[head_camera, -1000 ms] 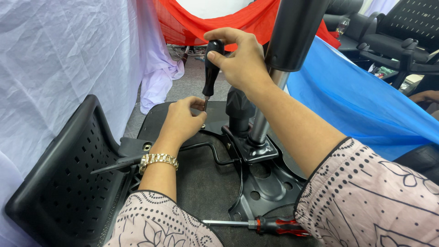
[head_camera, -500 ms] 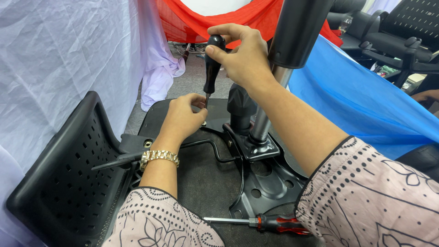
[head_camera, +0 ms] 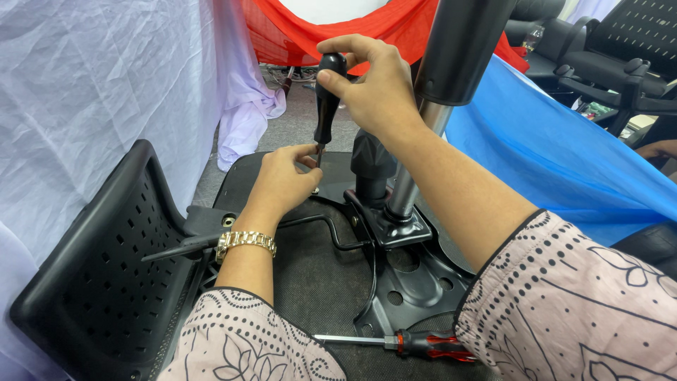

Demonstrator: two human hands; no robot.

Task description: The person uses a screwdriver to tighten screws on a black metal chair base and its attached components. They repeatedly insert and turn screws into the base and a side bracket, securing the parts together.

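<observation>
My right hand grips the top of a black-handled screwdriver that stands upright over the underside of an upturned office chair seat. My left hand pinches the tool's shaft near its tip, low against the seat, where a small screw sits at the black metal mechanism plate. A gold watch is on my left wrist. The chrome gas cylinder rises from the plate just right of both hands.
A red-and-black screwdriver lies on the seat near my sleeves. A perforated black chair back tilts up at the left. White cloth hangs left, red cloth behind, blue cloth right. Other black chairs stand at the far right.
Both hands stay on the screwdriver; my right hand has shifted its fingers slightly around the handle top. The left hand stays pinched at the tip.
</observation>
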